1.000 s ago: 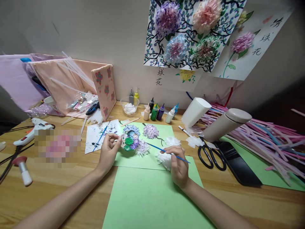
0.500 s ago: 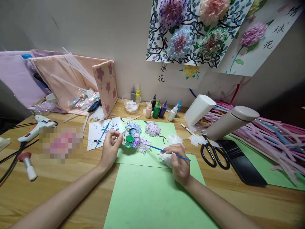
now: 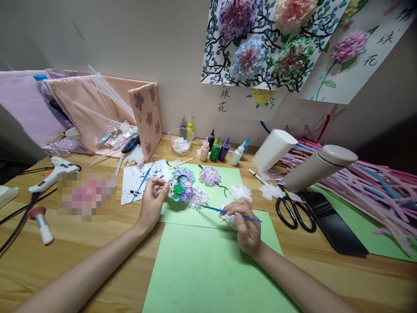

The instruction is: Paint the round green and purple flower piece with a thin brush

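Observation:
My left hand [image 3: 153,203] pinches the edge of a small round paint palette [image 3: 180,190] with green, purple and blue wells, held just above the green paper [image 3: 213,269]. My right hand [image 3: 246,230] grips a thin blue paintbrush [image 3: 228,212] whose tip points left toward a pale purple tissue flower [image 3: 197,198]. A white tissue flower [image 3: 232,217] lies under my right fingers. Another white flower [image 3: 241,190] and a purple one [image 3: 210,176] sit on the far green sheet.
Black scissors [image 3: 295,214] and a dark tablet [image 3: 335,232] lie right. Small paint bottles [image 3: 223,150] and a clear bowl [image 3: 181,141] stand by the wall. A glue gun [image 3: 54,173] and a glue stick [image 3: 42,224] lie left. Pink strips [image 3: 368,187] pile up far right.
My right hand and the brush have dropped slightly lower and nearer the white flower. The view has shifted a little. My left hand keeps the palette in place.

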The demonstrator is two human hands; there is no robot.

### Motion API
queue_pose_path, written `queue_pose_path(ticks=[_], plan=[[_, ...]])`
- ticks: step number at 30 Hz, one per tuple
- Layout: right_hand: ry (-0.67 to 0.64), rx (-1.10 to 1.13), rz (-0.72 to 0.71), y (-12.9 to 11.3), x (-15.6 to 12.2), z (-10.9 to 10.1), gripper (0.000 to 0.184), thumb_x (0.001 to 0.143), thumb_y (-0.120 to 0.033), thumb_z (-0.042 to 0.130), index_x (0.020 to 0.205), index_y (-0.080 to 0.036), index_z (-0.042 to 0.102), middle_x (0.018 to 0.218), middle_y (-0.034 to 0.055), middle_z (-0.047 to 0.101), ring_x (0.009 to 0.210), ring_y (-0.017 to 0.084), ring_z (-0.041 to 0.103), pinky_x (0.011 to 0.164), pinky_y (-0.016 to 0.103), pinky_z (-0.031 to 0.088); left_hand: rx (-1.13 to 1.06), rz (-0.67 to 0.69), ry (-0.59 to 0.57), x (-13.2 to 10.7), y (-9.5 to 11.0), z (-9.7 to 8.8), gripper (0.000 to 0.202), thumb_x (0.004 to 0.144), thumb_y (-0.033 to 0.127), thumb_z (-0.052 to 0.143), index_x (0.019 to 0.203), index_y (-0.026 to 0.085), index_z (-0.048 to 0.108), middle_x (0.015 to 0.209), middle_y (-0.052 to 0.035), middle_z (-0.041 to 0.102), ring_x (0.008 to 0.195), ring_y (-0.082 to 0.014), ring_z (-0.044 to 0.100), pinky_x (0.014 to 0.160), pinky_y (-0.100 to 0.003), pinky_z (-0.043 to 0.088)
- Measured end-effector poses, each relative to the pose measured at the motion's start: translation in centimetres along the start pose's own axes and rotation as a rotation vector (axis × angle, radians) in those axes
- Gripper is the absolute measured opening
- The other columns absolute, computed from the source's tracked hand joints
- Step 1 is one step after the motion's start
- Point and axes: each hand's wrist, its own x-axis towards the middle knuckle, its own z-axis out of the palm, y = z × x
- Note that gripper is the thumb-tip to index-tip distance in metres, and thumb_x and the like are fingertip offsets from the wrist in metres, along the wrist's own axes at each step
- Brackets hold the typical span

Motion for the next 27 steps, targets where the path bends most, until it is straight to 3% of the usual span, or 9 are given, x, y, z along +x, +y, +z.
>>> queue_pose_path(ticks=[3, 8, 13, 19, 27], plan=[[-0.063, -0.045, -0.018, -0.09, 0.14, 0.05, 0.02, 0.088, -0.016, 0.033, 0.085, -0.022, 0.052, 0.077, 0.0005, 0.063, 0.075, 0.017, 0.055, 0.079, 0.039, 0.032, 0.0, 0.003, 0.001, -0.03, 0.01, -0.01, 0.027, 0.076, 0.038, 0.062, 0.087, 0.02, 0.046, 0.074, 0.0028, 0.052, 0.067, -0.01, 0.054, 0.061, -0.02, 0.043], [0.003, -0.016, 0.043, 0.01, 0.07, 0.09, 0.022, 0.089, -0.016, 0.032, 0.085, -0.023, 0.053, 0.078, 0.0013, 0.061, 0.078, 0.018, 0.055, 0.078, 0.039, 0.034, 0.003, 0.001, -0.001, -0.04, 0.02, -0.03, 0.027, 0.076, 0.039, 0.062, 0.087, 0.02, 0.046, 0.073, 0.0031, 0.053, 0.065, -0.01, 0.053, 0.06, -0.02, 0.042], [-0.055, -0.027, 0.012, 0.02, 0.02, 0.07, 0.021, 0.089, -0.015, 0.033, 0.087, -0.023, 0.053, 0.078, 0.0012, 0.062, 0.079, 0.018, 0.054, 0.077, 0.038, 0.034, 0.006, -0.004, 0.001, 0.01, 0.11, 0.03, 0.028, 0.076, 0.039, 0.062, 0.086, 0.02, 0.046, 0.071, 0.0036, 0.052, 0.063, -0.0098, 0.052, 0.058, -0.02, 0.041], [0.078, 0.009, -0.041, 0.18, -0.38, -0.11, 0.021, 0.089, -0.017, 0.032, 0.089, -0.023, 0.052, 0.082, 0.0024, 0.062, 0.081, 0.019, 0.053, 0.077, 0.038, 0.036, -0.004, -0.015, -0.01, -0.07, 0.25, 0.05, 0.027, 0.076, 0.039, 0.062, 0.086, 0.02, 0.045, 0.072, 0.0038, 0.052, 0.064, -0.0093, 0.052, 0.059, -0.019, 0.041], [-0.096, -0.122, -0.13, -0.35, 0.38, 0.15, 0.026, 0.086, -0.012, 0.036, 0.103, -0.023, 0.051, 0.099, 0.004, 0.064, 0.091, 0.019, 0.055, 0.081, 0.037, 0.038, 0.008, -0.024, -0.044, -0.26, 0.25, -0.07, 0.027, 0.075, 0.038, 0.064, 0.088, 0.02, 0.047, 0.079, 0.0023, 0.052, 0.069, -0.0104, 0.053, 0.06, -0.02, 0.046]])
